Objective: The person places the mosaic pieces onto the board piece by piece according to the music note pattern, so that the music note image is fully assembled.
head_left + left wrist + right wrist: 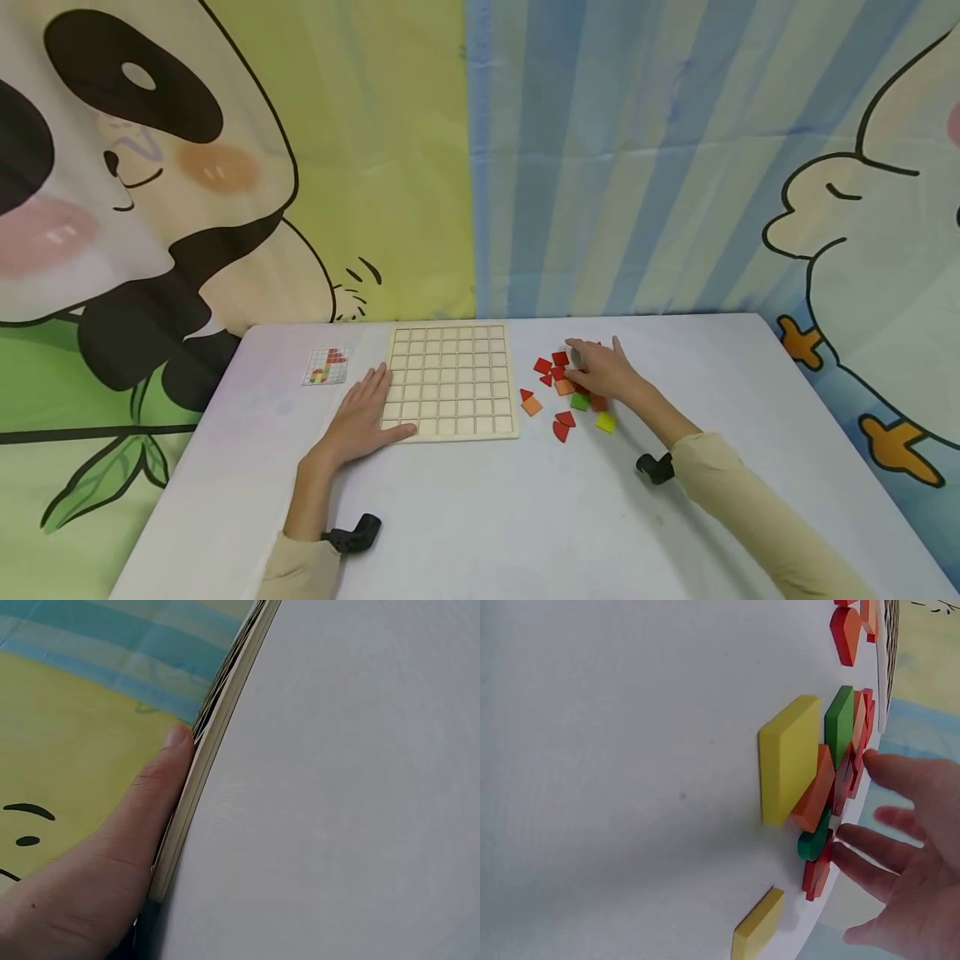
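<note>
At left, the left hand (360, 423) touches the grid board (453, 383), thumb apart; over coloured pieces (564, 387), the right hand (606, 372) spreads its fingers.

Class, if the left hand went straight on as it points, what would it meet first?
The left hand would likely meet the board first: its fingers lie at the board's left edge, though exact contact is unclear.

2 arms (757, 508) forward, left grip (362, 417) flat, thumb (400, 432) outstretched, right grip (603, 371) loosely spread
</note>
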